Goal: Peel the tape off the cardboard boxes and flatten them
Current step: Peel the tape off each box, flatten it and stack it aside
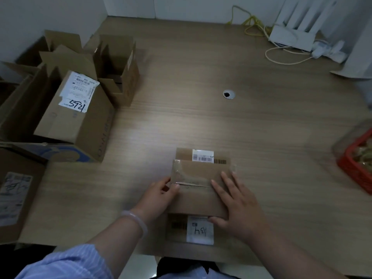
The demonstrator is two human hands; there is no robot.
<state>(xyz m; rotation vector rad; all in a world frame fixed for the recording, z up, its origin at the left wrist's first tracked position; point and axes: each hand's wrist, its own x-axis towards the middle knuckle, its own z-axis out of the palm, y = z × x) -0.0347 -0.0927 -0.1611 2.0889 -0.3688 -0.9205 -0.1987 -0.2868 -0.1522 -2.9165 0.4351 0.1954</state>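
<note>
Open boxes (80,109) crowd left of the hand-held taped box (199,190).

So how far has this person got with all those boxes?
Early on, it seems. The small box in front is in hand: the right hand presses it flat to the table while the left hand picks at the clear tape at its end. Nothing shows as a finished flat pile. The opened boxes at the left are standing, not flattened, one with its shipping label on.
</note>
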